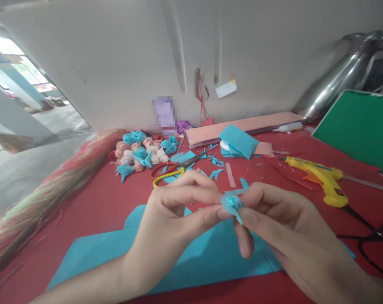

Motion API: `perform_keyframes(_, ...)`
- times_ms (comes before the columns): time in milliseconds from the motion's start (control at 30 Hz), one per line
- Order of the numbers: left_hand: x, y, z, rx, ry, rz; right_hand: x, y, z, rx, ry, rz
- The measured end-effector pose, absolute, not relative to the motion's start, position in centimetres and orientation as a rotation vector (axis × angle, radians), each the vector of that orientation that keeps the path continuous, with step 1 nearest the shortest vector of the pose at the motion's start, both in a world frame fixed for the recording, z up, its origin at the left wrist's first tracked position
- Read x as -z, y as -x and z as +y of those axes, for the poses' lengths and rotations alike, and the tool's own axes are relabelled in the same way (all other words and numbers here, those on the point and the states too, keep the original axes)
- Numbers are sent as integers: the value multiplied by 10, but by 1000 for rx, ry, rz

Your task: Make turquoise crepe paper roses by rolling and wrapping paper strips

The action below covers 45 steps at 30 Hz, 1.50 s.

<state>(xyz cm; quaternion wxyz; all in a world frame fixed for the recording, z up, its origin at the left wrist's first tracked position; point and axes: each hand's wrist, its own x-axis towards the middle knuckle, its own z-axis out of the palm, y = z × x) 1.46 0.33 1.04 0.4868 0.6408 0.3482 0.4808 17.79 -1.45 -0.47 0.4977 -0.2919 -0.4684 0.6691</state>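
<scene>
Between my two hands is a small blue paper flower [232,202] with a rolled centre and a loose petal around it. My left hand [179,215] pinches its left edge between thumb and fingers. On the other side, my right hand [283,223] grips the flower's right edge and base with thumb and forefinger. A thin thread or wire hangs below the right fingers. Beneath both hands lies a large sheet of blue crepe paper [93,253]. Scissors [169,175] with red and yellow handles rest just beyond my left hand, among blue paper scraps [216,161].
Finished blue, pink and white paper flowers [142,152] are heaped at the back left. A yellow glue gun [321,175] with a black cord lies at right. Folded blue paper [240,141] and a long pink paper pack [242,127] lie behind. A green board [359,126] leans at right.
</scene>
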Motion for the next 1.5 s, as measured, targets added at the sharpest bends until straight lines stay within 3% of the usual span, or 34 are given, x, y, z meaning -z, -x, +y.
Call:
perform_keyframes(533,-6,-17,-1,-1319,-1652,840,5,-169,-21,-971,832,-1409)
perform_keyframes(767,-6,-19,-2,-1306,-1608,823,-1,-169,-24,-846,934,-1436)
perform_keyframes(1500,-4,-17,-8,-1110,-1353,604,5,-180,-23,-1047,797,-1516)
